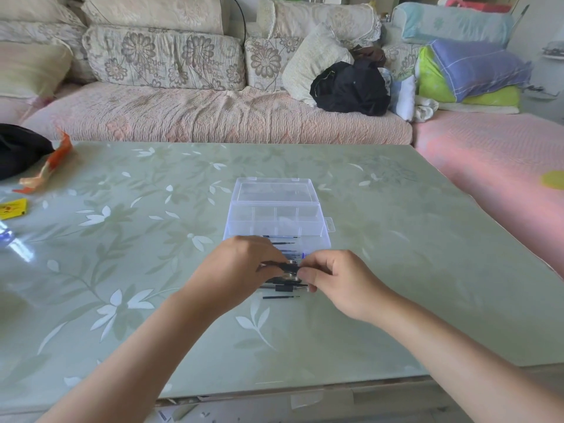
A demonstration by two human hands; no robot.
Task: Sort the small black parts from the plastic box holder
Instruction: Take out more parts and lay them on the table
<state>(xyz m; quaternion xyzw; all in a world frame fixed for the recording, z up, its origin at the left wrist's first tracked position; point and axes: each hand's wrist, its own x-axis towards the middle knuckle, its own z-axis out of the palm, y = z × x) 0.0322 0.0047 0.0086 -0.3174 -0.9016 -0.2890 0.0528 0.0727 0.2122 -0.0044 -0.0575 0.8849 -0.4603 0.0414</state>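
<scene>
A clear plastic compartment box [324, 232] sits in the middle of a pale green glass table with a white leaf pattern [412, 270]. Its hinged lid [274, 190] is thrown back flat toward twelve o'clock. The far compartments look mostly bare. The near compartment holds thin black rods [283, 237] lying crosswise, with a small blue-tipped piece [303, 255] among them.

Just at six o'clock from the box, both hands meet over its near edge. The left hand [241, 264] comes in from seven o'clock with its fingers curled, and the right hand [332, 279] from four o'clock. Together they pinch a small black part [285, 266], each hand clamped on one end of it between thumb and fingertips. Its exact shape is too small and blurred to make out.

Directly under the hands, more slim black pieces lie on the glass. One thin black rod [280, 297] lies apart from them at six o'clock, parallel to the table's near edge.

Toward nine o'clock on the table are a crumpled orange wrapper [45, 169], a flat yellow packet [12, 209] and a black cloth bundle [18, 148] at the frame's edge. Beyond the table, at twelve o'clock, runs a sofa with a pink quilted seat and floral cushions [213, 117]. A black bag [351, 87] lies on it toward one o'clock, and beside that, at two o'clock, is a stack of blue, green and purple pillows [470, 74].
</scene>
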